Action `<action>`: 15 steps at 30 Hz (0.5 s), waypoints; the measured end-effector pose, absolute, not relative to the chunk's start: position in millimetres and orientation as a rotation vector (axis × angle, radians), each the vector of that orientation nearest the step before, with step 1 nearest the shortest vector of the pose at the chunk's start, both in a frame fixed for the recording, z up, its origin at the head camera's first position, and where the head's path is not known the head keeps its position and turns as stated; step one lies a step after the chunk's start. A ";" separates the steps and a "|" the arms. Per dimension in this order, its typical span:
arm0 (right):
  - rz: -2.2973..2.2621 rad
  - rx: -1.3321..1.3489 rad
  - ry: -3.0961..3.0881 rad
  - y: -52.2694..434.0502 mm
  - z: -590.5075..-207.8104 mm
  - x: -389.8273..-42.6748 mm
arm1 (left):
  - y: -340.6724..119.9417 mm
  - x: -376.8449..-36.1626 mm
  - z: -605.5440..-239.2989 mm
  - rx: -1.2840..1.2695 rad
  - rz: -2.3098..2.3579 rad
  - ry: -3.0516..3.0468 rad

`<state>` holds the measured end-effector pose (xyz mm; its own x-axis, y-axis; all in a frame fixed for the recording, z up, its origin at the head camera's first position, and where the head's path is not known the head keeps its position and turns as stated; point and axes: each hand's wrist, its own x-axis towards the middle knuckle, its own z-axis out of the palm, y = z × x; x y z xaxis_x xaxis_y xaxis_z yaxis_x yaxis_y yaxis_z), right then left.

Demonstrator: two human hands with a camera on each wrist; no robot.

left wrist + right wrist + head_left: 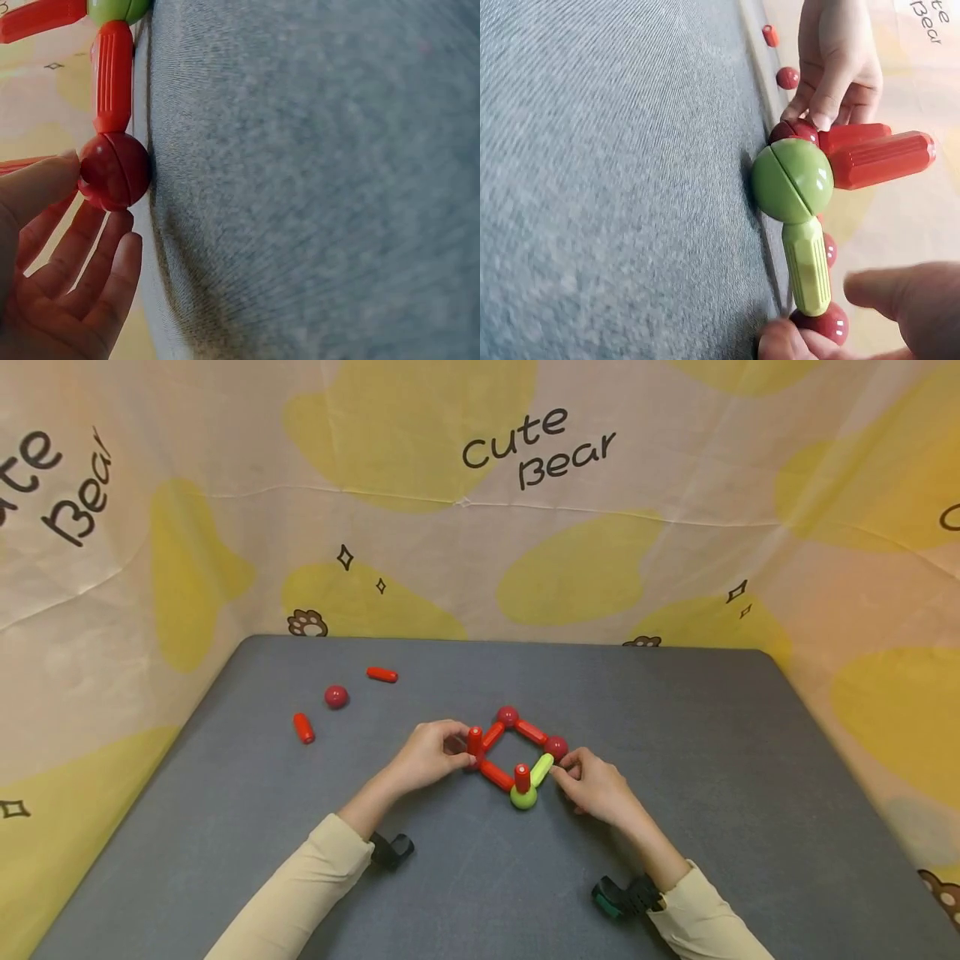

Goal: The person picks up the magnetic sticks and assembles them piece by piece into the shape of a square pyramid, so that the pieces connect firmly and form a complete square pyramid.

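A four-sided frame of toy sticks and balls lies on the grey table. Its sides are three red sticks point(496, 774) and one light green stick point(807, 270). A green ball point(793, 180) forms the near corner; red balls form the others. Red sticks stand upright on the green ball and the left red ball point(116, 171). My left hand point(429, 755) pinches that left ball between thumb and fingers. At the right corner, my right hand point(597, 785) has its curled fingers around the red ball point(556, 747), beside the light green stick's end.
Two loose red sticks point(303, 727) and a loose red ball point(337, 697) lie at the table's far left. Behind the table point(697, 727) hangs a patterned cloth point(420, 568). A dark camera mount sits on each wrist.
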<state>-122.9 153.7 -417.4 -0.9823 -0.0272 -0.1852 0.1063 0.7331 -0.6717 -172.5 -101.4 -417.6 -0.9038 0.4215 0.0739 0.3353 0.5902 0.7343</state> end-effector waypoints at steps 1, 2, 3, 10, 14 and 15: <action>-1.094 0.060 2.721 152.6 -417.7 -122.5 | -101.5 -171.7 -418.3 0.652 1.211 2.703; -1.110 0.062 2.691 151.4 -417.9 -122.7 | -101.7 -170.7 -418.7 0.663 1.208 2.699; -1.121 0.065 2.672 150.2 -418.3 -123.1 | -101.6 -169.7 -419.6 0.677 1.208 2.696; -1.163 0.085 2.647 144.4 -422.0 -132.5 | -102.8 -160.5 -425.2 0.757 1.232 2.668; -1.144 0.091 2.641 140.9 -422.5 -138.7 | -102.5 -154.9 -425.0 0.772 1.223 2.664; -1.138 0.090 2.640 140.1 -422.2 -139.8 | -102.3 -153.4 -424.6 0.782 1.218 2.664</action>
